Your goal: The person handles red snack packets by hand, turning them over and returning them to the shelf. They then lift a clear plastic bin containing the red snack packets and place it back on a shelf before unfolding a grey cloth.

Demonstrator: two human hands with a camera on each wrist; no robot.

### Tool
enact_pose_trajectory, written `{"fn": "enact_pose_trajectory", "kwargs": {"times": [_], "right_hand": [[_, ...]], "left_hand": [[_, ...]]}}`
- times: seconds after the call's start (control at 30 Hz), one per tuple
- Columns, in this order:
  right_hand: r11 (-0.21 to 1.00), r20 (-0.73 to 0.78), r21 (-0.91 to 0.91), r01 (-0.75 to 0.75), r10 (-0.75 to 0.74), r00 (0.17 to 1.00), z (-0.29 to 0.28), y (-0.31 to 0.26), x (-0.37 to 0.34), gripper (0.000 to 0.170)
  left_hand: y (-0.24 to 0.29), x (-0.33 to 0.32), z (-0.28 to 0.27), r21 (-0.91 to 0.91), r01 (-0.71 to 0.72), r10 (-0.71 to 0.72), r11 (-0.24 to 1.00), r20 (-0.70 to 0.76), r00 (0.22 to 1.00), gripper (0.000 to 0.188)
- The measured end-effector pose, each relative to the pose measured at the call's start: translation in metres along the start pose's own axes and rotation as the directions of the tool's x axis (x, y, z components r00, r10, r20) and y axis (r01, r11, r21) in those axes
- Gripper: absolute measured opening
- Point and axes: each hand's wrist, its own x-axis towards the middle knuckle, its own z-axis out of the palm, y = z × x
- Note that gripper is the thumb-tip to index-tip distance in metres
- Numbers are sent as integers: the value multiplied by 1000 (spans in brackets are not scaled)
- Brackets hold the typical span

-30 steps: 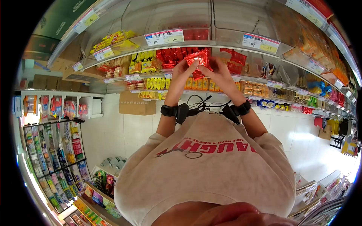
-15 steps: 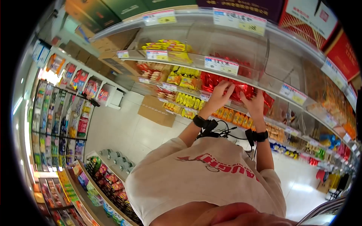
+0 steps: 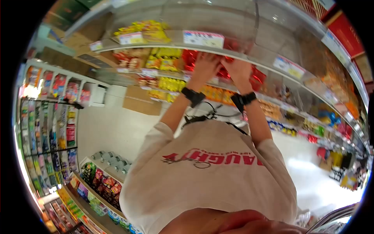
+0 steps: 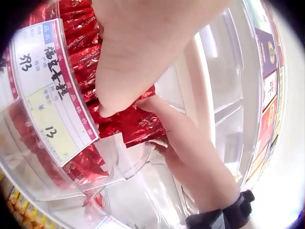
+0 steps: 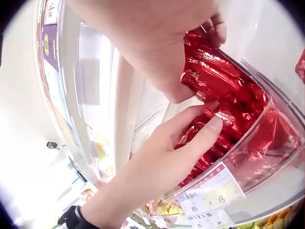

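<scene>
Red shiny packets (image 5: 228, 95) fill a clear shelf bin, lying in a packed row. In the head view my left hand (image 3: 205, 70) and right hand (image 3: 238, 73) reach in side by side, with most fingertips hidden. My left hand (image 5: 162, 148) lies with extended fingers against the packets in the right wrist view. Seen from the left wrist, my right hand (image 4: 186, 148) pinches one red packet (image 4: 140, 126) by its edge, thumb above and fingers below. That packet lies against the others.
A price label (image 4: 52, 90) is on the bin's front. Yellow packets (image 3: 168, 62) fill the bin to the left, and a clear upper shelf (image 3: 218, 23) overhangs my hands. A cardboard box (image 3: 141, 100) stands on the floor below.
A second ago both hands held a red packet up before the shelf. They have since moved in among the red packets, deeper than half a second ago. The head view has turned and shifted.
</scene>
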Motion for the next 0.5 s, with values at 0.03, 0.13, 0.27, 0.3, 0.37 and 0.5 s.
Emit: {"fn": "enact_pose_trajectory", "kwargs": {"times": [0.03, 0.13, 0.27, 0.3, 0.37, 0.5], "right_hand": [[998, -33, -11, 60, -60, 998, 2, 0, 1, 49], [997, 0, -67, 39, -39, 999, -6, -11, 1, 48], [1000, -23, -14, 11, -12, 1000, -10, -17, -2, 48], [999, -56, -30, 44, -45, 997, -7, -16, -3, 48], [993, -122, -64, 102, -110, 986, 3, -12, -4, 47], [995, -136, -97, 30, -43, 990, 14, -18, -8, 45]], "left_hand": [[-1, 0, -2, -35, 8, -8, 999, -16, 1000, 33], [-6, 1, 4, -79, 39, -44, 996, -59, 997, 29], [-2, 4, 10, -117, 143, -150, 983, -47, 988, 26], [-3, 3, 14, -129, 179, -184, 975, -22, 983, 25], [-10, 2, 20, -150, 133, -149, 980, -105, 983, 24], [-16, -5, 25, -224, 124, -148, 967, -92, 985, 27]]}}
